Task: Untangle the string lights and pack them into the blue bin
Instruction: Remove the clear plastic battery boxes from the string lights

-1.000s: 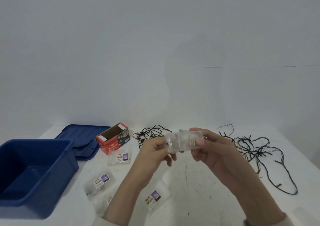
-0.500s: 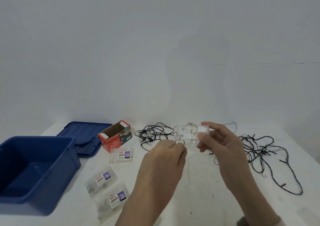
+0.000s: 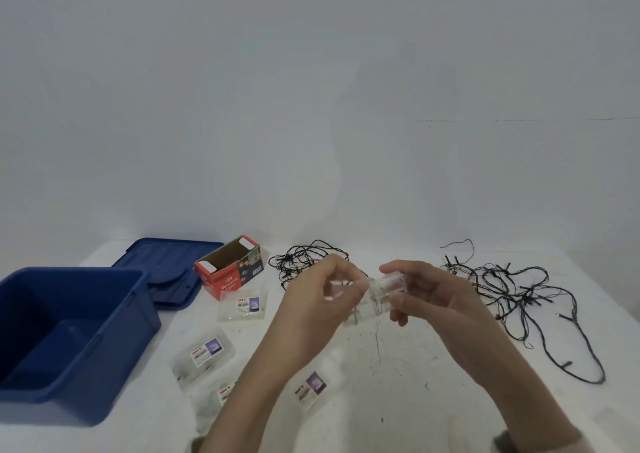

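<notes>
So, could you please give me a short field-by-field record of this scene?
left hand: pinches the end of the clear case
right hand: grips the clear case
blue bin: open, looks empty
lid: lying flat behind the bin
string lights: two black tangles on the table, none packed
red box: open, beside the lid

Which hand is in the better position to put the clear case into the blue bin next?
Left, probably. The blue bin stands on the side of the left hand, whose fingers pinch the end of the clear case. The right hand holds it too, but would have to reach across.
</notes>
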`<state>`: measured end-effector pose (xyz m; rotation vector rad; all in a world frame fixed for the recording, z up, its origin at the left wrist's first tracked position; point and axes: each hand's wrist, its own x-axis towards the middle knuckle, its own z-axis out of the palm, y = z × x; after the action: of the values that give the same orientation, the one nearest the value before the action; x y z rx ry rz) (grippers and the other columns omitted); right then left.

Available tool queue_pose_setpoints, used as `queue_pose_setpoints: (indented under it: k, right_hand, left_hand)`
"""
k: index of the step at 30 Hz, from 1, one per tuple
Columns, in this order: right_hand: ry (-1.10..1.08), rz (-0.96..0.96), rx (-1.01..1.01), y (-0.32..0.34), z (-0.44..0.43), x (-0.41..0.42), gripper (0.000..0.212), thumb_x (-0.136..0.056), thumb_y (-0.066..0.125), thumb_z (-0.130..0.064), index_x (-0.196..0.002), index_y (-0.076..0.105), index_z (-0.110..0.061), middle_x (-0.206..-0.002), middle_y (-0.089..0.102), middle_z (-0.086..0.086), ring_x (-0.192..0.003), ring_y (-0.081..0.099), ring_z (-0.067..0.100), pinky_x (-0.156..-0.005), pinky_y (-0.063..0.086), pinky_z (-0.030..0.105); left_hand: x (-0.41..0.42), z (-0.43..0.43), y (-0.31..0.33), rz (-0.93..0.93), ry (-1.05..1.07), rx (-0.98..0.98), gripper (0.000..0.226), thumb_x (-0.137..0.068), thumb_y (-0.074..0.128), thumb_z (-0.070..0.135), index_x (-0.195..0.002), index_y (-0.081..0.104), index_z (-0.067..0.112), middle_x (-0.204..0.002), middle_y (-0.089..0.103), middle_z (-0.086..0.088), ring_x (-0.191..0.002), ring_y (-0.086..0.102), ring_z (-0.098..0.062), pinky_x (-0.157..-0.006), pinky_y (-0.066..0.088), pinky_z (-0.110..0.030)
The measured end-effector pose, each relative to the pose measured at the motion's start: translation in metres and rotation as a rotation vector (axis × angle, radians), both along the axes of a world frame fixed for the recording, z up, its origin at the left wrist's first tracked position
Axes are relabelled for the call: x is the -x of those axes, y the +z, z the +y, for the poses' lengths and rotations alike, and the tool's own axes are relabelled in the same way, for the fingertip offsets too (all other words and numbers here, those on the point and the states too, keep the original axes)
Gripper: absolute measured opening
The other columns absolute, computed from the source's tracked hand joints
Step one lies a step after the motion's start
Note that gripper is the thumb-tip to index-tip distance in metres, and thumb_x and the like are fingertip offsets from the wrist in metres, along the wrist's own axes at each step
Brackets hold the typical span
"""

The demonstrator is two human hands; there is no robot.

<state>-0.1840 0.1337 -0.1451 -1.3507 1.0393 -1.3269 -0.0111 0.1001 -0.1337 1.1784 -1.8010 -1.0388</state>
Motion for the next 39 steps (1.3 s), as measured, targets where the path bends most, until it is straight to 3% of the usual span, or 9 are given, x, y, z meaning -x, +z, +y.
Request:
queue_pose_setpoints:
  k: [3, 7, 11, 17, 22, 26, 32, 34, 39]
  right_hand:
    - [0.063, 0.01, 0.001, -0.007, 0.001, 0.001, 0.028, -0.076, 0.07, -0.001, -0.096, 0.07, -0.02, -0.081, 0.058, 0.018, -0.066, 0.061, 0.021, -0.066, 0.051, 0.026]
    - [0.132, 0.283, 0.023, -0.01, -0.002, 0.002, 0.046, -0.081, 0.068, -0.006, -0.113, 0.059, -0.039, -0.079, 0.059, 0.008, -0.07, 0.061, 0.02, -0.071, 0.054, 0.029]
    - [0.08, 0.615, 0.134, -0.005, -0.007, 0.001, 0.054, -0.074, 0.072, -0.043, -0.121, 0.049, -0.057, -0.082, 0.063, -0.006, -0.079, 0.063, 0.013, -0.072, 0.055, 0.024]
    - [0.081, 0.735, 0.265, -0.003, -0.016, -0.002, 0.037, -0.078, 0.073, -0.029, -0.113, 0.066, -0.037, -0.078, 0.06, -0.022, -0.073, 0.059, 0.006, -0.068, 0.05, 0.014]
    - [0.087, 0.778, 0.197, -0.01, -0.023, -0.006, 0.037, -0.081, 0.071, -0.029, -0.117, 0.065, -0.033, -0.072, 0.063, -0.008, -0.073, 0.061, 0.009, -0.072, 0.053, 0.022]
    - [0.117, 0.728, 0.131, -0.028, -0.027, -0.017, 0.027, -0.08, 0.072, -0.025, -0.105, 0.068, -0.036, -0.069, 0.063, -0.003, -0.063, 0.058, 0.006, -0.068, 0.054, 0.027]
    - [0.0, 0.428, -0.07, -0.062, -0.029, -0.017, 0.016, -0.078, 0.074, -0.015, -0.092, 0.071, -0.022, -0.062, 0.066, 0.001, -0.055, 0.063, 0.014, -0.061, 0.054, 0.024]
    - [-0.086, 0.302, -0.151, -0.071, -0.029, -0.01, 0.019, -0.08, 0.071, -0.013, -0.099, 0.072, -0.012, -0.065, 0.068, 0.011, -0.056, 0.064, 0.017, -0.062, 0.057, 0.027]
    - [-0.192, 0.103, -0.27, -0.084, -0.03, -0.002, 0.025, -0.081, 0.07, -0.014, -0.106, 0.07, -0.008, -0.07, 0.07, 0.011, -0.058, 0.064, 0.016, -0.071, 0.06, 0.036]
  left_hand:
    - [-0.005, 0.0, -0.002, 0.248, -0.071, -0.245, 0.015, -0.087, 0.061, 0.011, -0.1, 0.056, 0.015, -0.078, 0.074, 0.001, -0.073, 0.065, -0.017, -0.065, 0.045, -0.024]
    - [-0.008, 0.0, -0.005, 0.167, -0.068, -0.201, 0.025, -0.088, 0.059, 0.006, -0.107, 0.06, 0.022, -0.072, 0.074, 0.004, -0.073, 0.067, -0.014, -0.068, 0.048, -0.02]
    - [-0.011, -0.001, -0.004, 0.13, -0.082, -0.16, 0.024, -0.086, 0.064, 0.009, -0.107, 0.06, 0.02, -0.083, 0.076, 0.001, -0.076, 0.071, -0.014, -0.067, 0.052, -0.023]
    - [-0.018, -0.006, 0.0, 0.143, -0.12, -0.2, 0.036, -0.083, 0.068, 0.01, -0.11, 0.046, 0.022, -0.084, 0.075, -0.009, -0.073, 0.06, -0.022, -0.067, 0.043, -0.029]
    - [-0.023, -0.017, 0.0, 0.027, -0.15, -0.201, 0.032, -0.083, 0.068, 0.013, -0.107, 0.049, 0.022, -0.09, 0.072, -0.017, -0.078, 0.062, -0.031, -0.069, 0.041, -0.034]
    - [-0.027, -0.024, -0.015, -0.038, -0.139, -0.286, 0.034, -0.08, 0.069, 0.014, -0.107, 0.05, 0.022, -0.094, 0.071, -0.019, -0.077, 0.062, -0.019, -0.067, 0.044, -0.025]
    - [-0.032, -0.028, -0.061, 0.196, 0.03, -0.508, 0.024, -0.088, 0.06, 0.037, -0.107, 0.058, 0.023, -0.102, 0.068, -0.007, -0.086, 0.064, -0.017, -0.083, 0.054, -0.028]
    - [-0.032, -0.025, -0.078, 0.02, 0.115, -0.44, 0.034, -0.089, 0.051, 0.048, -0.115, 0.054, 0.026, -0.116, 0.063, -0.002, -0.097, 0.062, -0.014, -0.09, 0.051, -0.029]
    - [-0.026, -0.01, -0.126, -0.929, -0.111, -0.265, 0.082, -0.079, 0.062, 0.053, -0.142, 0.025, 0.018, -0.142, 0.033, -0.004, -0.131, 0.027, -0.024, -0.101, 0.03, -0.034]
